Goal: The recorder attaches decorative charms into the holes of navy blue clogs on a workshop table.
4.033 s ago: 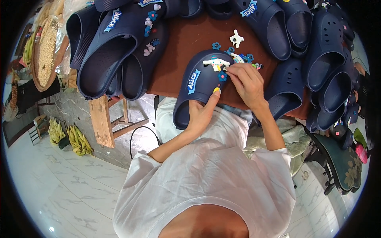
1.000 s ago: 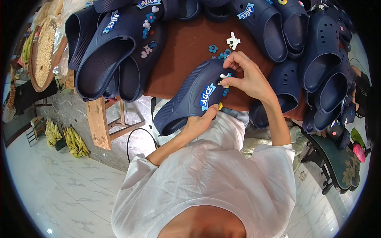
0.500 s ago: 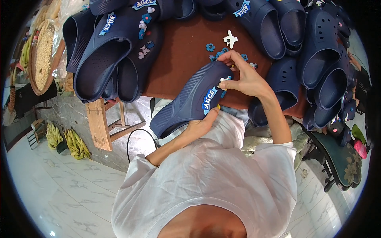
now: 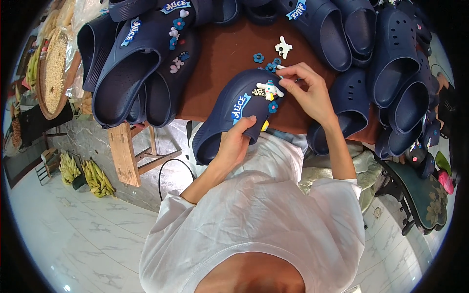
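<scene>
My left hand (image 4: 234, 145) grips a navy clog (image 4: 225, 103) by its side near the foot opening, thumb on top. The clog is tilted above the table edge, its toe pointing away. On its upper sit a blue lettered charm (image 4: 240, 108), a white long-eared character charm (image 4: 269, 90), a blue flower charm (image 4: 273, 107) and a yellow charm (image 4: 265, 125). My right hand (image 4: 304, 88) is beside the toe, thumb and forefinger drawn together near a small white bit; whether they hold it is unclear.
Loose flower charms (image 4: 258, 58) and a white figure charm (image 4: 283, 47) lie on the brown tabletop (image 4: 215, 63) beyond the clog. Other navy clogs crowd both sides, some decorated (image 4: 128, 63), some plain (image 4: 348, 95). A wooden stool (image 4: 124, 156) stands at the left, a dark green chair (image 4: 415, 195) at the right.
The clog has rolled in my left hand, so its decorated upper and the white character charm face up. My right hand has come off that charm and shifted slightly right.
</scene>
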Tool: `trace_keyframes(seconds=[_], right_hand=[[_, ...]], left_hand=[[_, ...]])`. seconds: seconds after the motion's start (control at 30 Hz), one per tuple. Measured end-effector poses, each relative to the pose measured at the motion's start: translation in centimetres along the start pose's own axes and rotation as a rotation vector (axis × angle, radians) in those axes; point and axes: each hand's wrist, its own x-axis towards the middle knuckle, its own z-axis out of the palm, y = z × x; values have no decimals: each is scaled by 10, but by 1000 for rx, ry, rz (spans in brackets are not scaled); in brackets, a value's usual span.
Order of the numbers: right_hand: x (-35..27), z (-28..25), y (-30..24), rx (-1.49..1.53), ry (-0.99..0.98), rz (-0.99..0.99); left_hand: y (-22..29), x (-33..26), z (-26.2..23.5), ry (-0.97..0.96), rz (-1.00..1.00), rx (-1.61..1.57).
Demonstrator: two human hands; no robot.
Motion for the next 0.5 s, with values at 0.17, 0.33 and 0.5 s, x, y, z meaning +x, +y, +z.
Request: trace_keyframes(seconds=[0.17,0.33,0.5], right_hand=[[-6,24,-13,-117,48,-73],[-6,27,-18,-196,88,-8],[-8,27,-22,-127,102,88]], left_hand=[[-5,1,0,38,4,47],[-9,1,2,23,44,46],[-13,1,1,9,69,68]])
